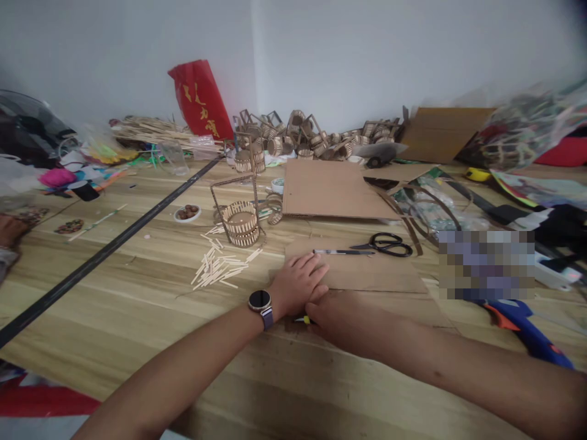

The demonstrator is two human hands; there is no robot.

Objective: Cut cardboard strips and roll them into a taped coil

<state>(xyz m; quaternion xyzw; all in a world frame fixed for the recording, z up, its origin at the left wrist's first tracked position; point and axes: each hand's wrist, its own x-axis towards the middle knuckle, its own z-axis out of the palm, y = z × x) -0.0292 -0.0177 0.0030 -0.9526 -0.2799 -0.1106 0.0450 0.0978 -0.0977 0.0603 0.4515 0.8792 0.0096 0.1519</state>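
My left hand (pixel 298 284), with a watch on its wrist, lies flat with fingers stretched over the left part of a cardboard sheet (pixel 380 269). Right beside it, my right hand (pixel 332 315) is closed around a slim yellow-ended tool (pixel 302 319) that looks like a utility knife; most of it is hidden in the fist. A line or cut runs across the cardboard by the right hand. Beyond the fingers a dark pen (pixel 343 252) rests on the sheet, close to black-handled scissors (pixel 389 244).
A small handled basket (pixel 241 223) stands behind loose short sticks (pixel 220 266). Another cardboard piece (pixel 334 189) lies farther back. A blue glue gun (pixel 527 330) is at right. A black strip (pixel 123 238) crosses the table at left; another person's hand (pixel 10 231) shows beyond it.
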